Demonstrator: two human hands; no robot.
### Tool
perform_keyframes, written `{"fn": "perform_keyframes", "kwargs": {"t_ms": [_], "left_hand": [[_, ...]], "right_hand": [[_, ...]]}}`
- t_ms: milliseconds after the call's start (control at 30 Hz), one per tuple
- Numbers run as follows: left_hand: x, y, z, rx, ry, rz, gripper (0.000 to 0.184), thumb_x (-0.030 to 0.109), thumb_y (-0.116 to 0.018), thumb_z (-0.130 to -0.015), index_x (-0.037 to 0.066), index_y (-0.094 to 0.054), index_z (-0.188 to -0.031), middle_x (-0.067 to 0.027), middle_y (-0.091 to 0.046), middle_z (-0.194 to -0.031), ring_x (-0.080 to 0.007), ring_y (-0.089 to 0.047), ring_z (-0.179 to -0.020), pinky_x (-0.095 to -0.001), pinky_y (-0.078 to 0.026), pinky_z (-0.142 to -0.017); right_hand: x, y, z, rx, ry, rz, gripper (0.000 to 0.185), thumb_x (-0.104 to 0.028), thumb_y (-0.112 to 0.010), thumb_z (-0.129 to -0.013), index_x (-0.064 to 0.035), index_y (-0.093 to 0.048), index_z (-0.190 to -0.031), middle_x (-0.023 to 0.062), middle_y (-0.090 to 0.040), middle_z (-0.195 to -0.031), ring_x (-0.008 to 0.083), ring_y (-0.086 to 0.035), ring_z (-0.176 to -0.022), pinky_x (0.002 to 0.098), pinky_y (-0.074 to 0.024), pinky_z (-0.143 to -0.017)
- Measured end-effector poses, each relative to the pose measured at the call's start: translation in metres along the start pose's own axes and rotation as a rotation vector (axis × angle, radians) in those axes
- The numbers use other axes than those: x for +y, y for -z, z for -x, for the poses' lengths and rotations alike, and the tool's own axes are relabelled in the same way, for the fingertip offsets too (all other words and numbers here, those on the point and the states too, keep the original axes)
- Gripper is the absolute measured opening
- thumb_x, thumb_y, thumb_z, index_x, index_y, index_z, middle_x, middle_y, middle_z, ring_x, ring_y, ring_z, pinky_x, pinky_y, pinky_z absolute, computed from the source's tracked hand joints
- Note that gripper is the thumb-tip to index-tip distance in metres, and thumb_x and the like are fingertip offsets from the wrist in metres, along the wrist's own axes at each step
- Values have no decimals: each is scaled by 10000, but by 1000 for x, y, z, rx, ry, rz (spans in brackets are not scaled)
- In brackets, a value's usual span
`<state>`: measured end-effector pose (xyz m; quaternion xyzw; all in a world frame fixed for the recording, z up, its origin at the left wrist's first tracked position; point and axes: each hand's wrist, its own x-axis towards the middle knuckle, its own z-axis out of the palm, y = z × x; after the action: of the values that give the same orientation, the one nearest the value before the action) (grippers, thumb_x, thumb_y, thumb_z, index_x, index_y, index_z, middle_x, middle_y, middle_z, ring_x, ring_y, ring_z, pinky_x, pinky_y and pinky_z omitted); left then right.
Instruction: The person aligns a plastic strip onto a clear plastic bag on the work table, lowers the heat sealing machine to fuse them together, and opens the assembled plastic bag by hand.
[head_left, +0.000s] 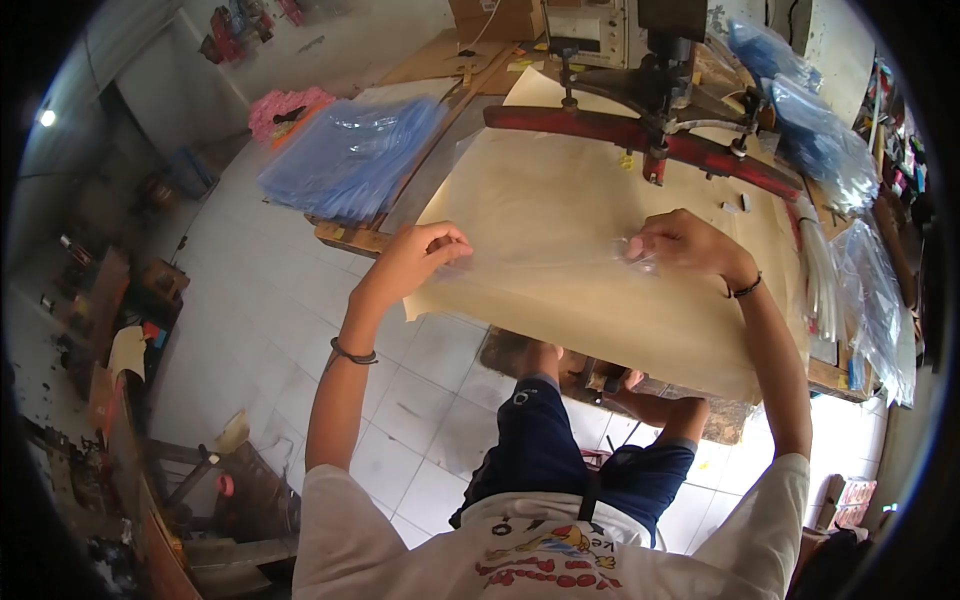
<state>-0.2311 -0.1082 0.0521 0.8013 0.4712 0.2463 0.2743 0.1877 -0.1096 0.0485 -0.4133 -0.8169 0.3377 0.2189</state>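
Note:
A thin, clear plastic sheet is stretched between my two hands over brown paper. My left hand pinches its near left corner, fingers closed. At the near right corner, my right hand has its fingertips closed on the plastic, which bunches a little there. The far edge of the sheet reaches toward the red bar of a machine, and its exact outline is hard to make out against the paper.
A stack of bluish plastic sheets lies at the table's left, beside pink material. More clear plastic is heaped at the right. Two small pieces rest on the paper. Beneath the table, my feet are on a pedal board.

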Motion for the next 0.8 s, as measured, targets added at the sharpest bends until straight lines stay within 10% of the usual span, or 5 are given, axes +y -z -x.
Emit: {"fn": "perform_keyframes", "kwargs": {"t_ms": [333,533,600,800], "left_hand": [[-7,0,-25,-49,139,-74,171,183,-762,-941,22,-706,-961,-3,-644,-771,-50,-555,-647,-255,-450,-570],[-5,8,-8,352,-458,-404,110,40,-767,-880,56,-770,-989,-49,-678,-869,-127,-632,-743,-281,-502,-662],[26,34,9,453,-110,-263,179,-2,-740,-874,52,-786,-1039,-87,-707,-932,-186,-667,-824,-310,-529,-738],[99,-25,11,10,-406,-221,387,114,-736,-921,60,-691,-1302,-138,-676,-1282,-299,-679,-1095,-374,-544,-942]], "right_hand": [[-20,-2,-5,127,-407,-87,268,-267,-761,-956,-6,-742,-894,1,-640,-657,50,-528,-517,237,-394,-478],[-20,-9,4,233,-276,-91,294,-266,-800,-918,3,-727,-825,4,-601,-600,66,-496,-474,269,-358,-449],[-14,-7,2,236,-231,-88,356,-304,-813,-907,1,-719,-748,0,-570,-566,70,-495,-470,271,-362,-445],[-8,3,-8,116,-385,-60,420,-378,-824,-893,-25,-713,-693,-15,-526,-536,64,-494,-475,260,-376,-442]]}}
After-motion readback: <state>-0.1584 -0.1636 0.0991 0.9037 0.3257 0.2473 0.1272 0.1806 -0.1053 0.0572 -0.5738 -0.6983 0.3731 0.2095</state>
